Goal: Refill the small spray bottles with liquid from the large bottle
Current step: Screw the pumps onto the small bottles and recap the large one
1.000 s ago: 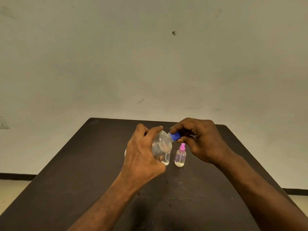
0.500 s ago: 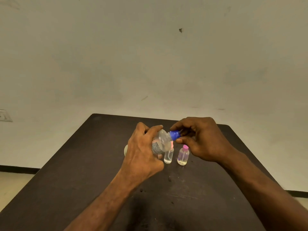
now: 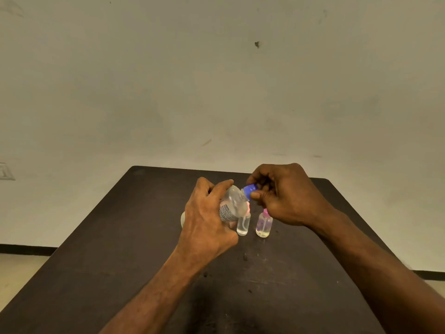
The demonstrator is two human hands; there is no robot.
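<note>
My left hand (image 3: pixel 207 220) grips the large clear bottle (image 3: pixel 232 203), which lies tilted with its neck pointing right. My right hand (image 3: pixel 284 196) pinches the bottle's blue cap (image 3: pixel 249 189) between thumb and fingers. Two small clear spray bottles stand upright on the dark table (image 3: pixel 120 261) just below. The left small bottle (image 3: pixel 243 222) is partly hidden behind the large bottle, with its pink top showing through. The right small bottle (image 3: pixel 264 225) has a pink top and a little liquid at the bottom.
The table's far edge runs close behind the hands, against a plain pale wall (image 3: pixel 216 92). A pale round object (image 3: pixel 183 219) peeks out left of my left hand. A wall socket (image 3: pixel 6 171) is at the far left.
The camera has shifted, so the left small bottle now shows beside the large bottle. My right hand's fingers have shifted a little round the blue cap; both hands keep their hold.
</note>
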